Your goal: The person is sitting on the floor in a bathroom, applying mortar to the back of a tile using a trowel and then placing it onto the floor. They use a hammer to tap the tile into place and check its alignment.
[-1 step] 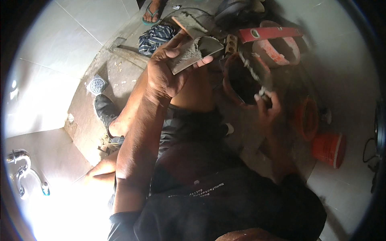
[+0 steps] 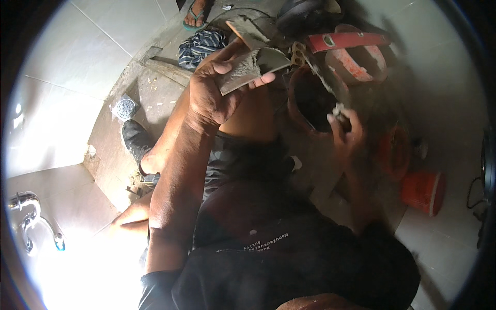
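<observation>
Left hand (image 2: 209, 95): closed on a cut tile piece (image 2: 230, 84), coated face up, left of the round bucket (image 2: 292, 106).
Right hand (image 2: 347, 129): fingers curled on what looks like a mortar-crusted trowel (image 2: 339, 109), at the bucket's right side; blade poorly lit.
Mortar coat (image 2: 245, 68): grey and rough on the held piece, left of the bucket.
Mortaring: judged to be the buttering of the tile's back, perhaps unfinished; a further stroke would call for a level piece, a steady left grip and a loaded blade.
Second tile piece (image 2: 250, 33): mortar-topped, beyond the bucket and to its left; finger contact cannot be told.
Perforated brick (image 2: 297, 54): just beyond the bucket.
Spirit level (image 2: 351, 41): red, across a stained tub (image 2: 381, 63), beyond the bucket and to its right.
</observation>
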A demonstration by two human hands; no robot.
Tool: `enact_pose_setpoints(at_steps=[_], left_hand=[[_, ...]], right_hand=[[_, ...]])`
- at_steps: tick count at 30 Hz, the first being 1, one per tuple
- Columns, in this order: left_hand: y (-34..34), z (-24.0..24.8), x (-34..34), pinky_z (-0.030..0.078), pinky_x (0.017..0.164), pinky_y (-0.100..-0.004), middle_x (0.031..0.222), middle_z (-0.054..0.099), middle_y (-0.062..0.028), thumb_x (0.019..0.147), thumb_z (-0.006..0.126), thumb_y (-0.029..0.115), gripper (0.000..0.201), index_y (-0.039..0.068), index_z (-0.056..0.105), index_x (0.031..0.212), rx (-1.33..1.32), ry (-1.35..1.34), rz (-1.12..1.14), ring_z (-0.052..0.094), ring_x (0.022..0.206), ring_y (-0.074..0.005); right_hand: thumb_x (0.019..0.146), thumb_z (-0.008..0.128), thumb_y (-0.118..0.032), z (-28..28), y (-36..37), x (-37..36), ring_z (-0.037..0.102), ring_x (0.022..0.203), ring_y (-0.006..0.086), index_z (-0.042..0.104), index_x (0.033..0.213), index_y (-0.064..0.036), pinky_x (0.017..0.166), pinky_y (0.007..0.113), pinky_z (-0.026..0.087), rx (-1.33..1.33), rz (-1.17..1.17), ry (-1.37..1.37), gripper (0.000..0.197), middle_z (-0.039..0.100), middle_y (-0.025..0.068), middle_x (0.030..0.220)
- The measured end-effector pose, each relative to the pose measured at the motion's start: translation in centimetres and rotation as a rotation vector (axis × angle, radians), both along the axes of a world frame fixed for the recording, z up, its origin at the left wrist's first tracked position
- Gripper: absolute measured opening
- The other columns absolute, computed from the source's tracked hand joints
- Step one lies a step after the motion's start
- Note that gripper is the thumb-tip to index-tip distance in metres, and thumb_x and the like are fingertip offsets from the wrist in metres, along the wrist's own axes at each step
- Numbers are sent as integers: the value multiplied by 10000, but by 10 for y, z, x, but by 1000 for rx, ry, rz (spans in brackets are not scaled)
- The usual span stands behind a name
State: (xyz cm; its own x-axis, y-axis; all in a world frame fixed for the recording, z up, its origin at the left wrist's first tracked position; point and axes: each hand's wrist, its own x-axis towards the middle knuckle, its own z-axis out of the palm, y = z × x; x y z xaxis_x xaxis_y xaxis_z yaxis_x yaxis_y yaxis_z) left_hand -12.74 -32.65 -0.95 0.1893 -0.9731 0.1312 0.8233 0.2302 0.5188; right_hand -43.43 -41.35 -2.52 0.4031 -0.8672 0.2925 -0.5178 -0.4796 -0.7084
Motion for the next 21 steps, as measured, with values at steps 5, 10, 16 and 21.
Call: enact_pose_setpoints(at_steps=[5, 10, 16, 21], left_hand=[[9, -1, -13, 460, 1106, -593, 1508, 443, -292, 840, 571, 244, 875, -114, 242, 1568, 52, 46, -95, 526, 1324, -436], [2, -10, -16, 451, 1111, -589, 1480, 476, -279, 858, 572, 251, 853, -112, 259, 1563, -13, 95, -134, 578, 1264, -433], [15, 2, 1, 345, 1133, -756, 1551, 394, -281, 797, 611, 210, 908, -48, 246, 1587, -22, 10, 10, 452, 1406, -467], [36, 5, 13, 325, 1112, -786, 1587, 366, -234, 838, 696, 419, 984, 35, 225, 1612, -78, 32, -23, 396, 1453, -449]], right_hand=[[934, 769, -136, -3, -25, 24, 699, 931, 181, 657, 1093, 6, 830, 324, 552, -79, 227, -40, 241, 723, 123, 1011], [960, 719, -139, -15, -24, 5, 708, 950, 236, 660, 1116, 6, 839, 365, 565, -177, 206, 70, 220, 703, 148, 1016], [936, 732, -162, -19, -55, -75, 711, 969, 289, 681, 1096, -7, 868, 383, 545, -200, 2, 268, 229, 724, 154, 1010], [883, 683, -190, -4, -90, -59, 691, 1070, 377, 705, 1100, 1, 939, 452, 530, -215, 123, 838, 290, 725, 212, 1088]])
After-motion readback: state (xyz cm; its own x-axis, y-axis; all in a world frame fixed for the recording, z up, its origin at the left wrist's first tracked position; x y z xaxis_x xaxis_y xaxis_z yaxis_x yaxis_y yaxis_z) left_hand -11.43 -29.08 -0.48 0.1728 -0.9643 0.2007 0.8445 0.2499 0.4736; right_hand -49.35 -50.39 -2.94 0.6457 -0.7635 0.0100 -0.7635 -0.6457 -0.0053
